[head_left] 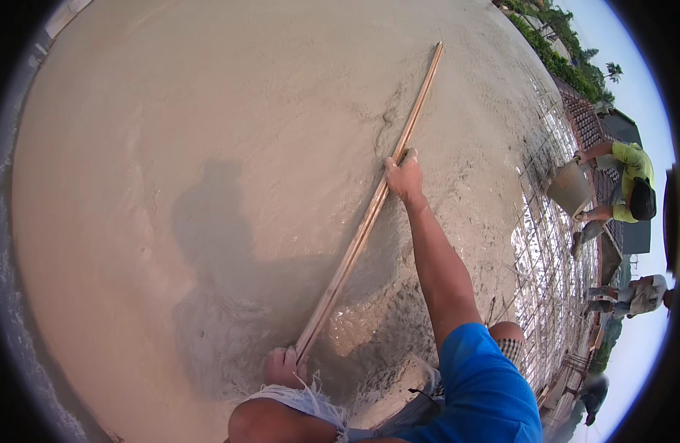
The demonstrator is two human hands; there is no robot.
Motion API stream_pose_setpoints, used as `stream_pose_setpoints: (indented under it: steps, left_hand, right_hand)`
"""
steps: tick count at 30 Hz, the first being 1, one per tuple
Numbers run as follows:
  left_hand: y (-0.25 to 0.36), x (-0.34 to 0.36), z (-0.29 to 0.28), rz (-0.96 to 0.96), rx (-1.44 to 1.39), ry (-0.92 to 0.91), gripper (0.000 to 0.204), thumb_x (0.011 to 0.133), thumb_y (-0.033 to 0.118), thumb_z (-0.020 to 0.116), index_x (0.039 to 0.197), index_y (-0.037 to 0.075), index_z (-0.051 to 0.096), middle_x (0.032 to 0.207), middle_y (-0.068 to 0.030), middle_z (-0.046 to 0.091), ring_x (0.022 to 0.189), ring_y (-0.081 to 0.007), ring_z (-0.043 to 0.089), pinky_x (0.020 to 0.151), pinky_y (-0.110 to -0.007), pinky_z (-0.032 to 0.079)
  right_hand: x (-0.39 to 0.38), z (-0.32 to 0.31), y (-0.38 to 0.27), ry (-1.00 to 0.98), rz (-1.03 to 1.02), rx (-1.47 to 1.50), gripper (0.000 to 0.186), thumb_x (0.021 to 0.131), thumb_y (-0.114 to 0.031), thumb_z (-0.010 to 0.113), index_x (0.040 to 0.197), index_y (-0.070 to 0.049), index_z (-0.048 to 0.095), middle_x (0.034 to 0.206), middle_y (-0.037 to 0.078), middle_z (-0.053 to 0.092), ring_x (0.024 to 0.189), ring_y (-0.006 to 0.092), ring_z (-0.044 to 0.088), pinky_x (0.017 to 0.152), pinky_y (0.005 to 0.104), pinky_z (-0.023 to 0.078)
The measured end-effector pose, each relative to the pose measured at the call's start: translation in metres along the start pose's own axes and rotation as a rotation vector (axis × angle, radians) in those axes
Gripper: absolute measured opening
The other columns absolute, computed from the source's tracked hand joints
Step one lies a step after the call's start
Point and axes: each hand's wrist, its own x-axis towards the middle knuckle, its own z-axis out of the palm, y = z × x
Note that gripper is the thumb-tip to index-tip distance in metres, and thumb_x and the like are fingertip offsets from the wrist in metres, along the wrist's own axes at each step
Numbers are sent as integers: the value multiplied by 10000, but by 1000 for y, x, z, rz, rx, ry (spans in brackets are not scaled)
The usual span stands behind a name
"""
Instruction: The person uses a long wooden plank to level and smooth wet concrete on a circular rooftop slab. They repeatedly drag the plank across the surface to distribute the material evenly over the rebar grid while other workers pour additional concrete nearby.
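A long, narrow wooden board (pixel 357 240) lies slantwise across wet grey concrete (pixel 281 96), its far tip toward the top. My right hand (pixel 405 177), at the end of an outstretched arm in a blue sleeve, is closed around the board near its middle. At the near end, my left hand (pixel 283 367) grips the same board low beside my bent knee. Left of the board the concrete looks smooth; on its right side the surface is rougher and lumpy. Both sets of fingers are partly hidden by the board and smeared with concrete.
Steel reinforcing mesh (pixel 543 258) over a shiny sheet borders the concrete at right. There a person in a yellow-green shirt (pixel 634 166) tips a bucket (pixel 570 190). Another person (pixel 643 294) stands farther off. Tiled roofs and trees (pixel 569 59) lie beyond.
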Motion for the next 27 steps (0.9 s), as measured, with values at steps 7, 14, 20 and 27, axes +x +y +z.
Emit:
stream_pose_setpoints:
  steps: [7, 14, 20, 27]
  left_hand:
    - [24, 28, -19, -136, -55, -96, 443, 849, 139, 765, 1218, -62, 625, 1110, -233, 582, 1052, -443, 585, 908, -522, 501]
    - [20, 34, -18, -173, -75, -17, 421, 848, 136, 764, 1203, -47, 633, 1099, -227, 578, 1047, -450, 588, 896, -532, 506]
    - [16, 27, -24, -230, -141, -51, 414, 843, 120, 768, 1194, -41, 620, 1128, -230, 572, 1065, -452, 585, 897, -526, 503]
    - [10, 21, -22, -270, -127, 40, 451, 819, 143, 775, 1216, -26, 645, 1118, -226, 588, 1067, -443, 601, 926, -521, 522]
  right_hand:
    - [22, 15, -27, -66, -40, -20, 884, 920, -412, 694, 1490, 188, 383, 1148, 400, 698, 1147, 505, 688, 996, 507, 547]
    - [40, 17, -79, -111, -70, 9, 726, 915, -383, 698, 1376, 144, 505, 1125, 402, 701, 1130, 527, 686, 976, 521, 548]
    - [38, 45, -85, -34, -194, -60, 732, 914, -397, 687, 1373, 143, 507, 1143, 412, 692, 1141, 523, 686, 981, 528, 551]
    - [41, 59, -130, -144, -225, -41, 760, 911, -430, 686, 1369, 147, 500, 1160, 405, 690, 1158, 514, 680, 1003, 522, 538]
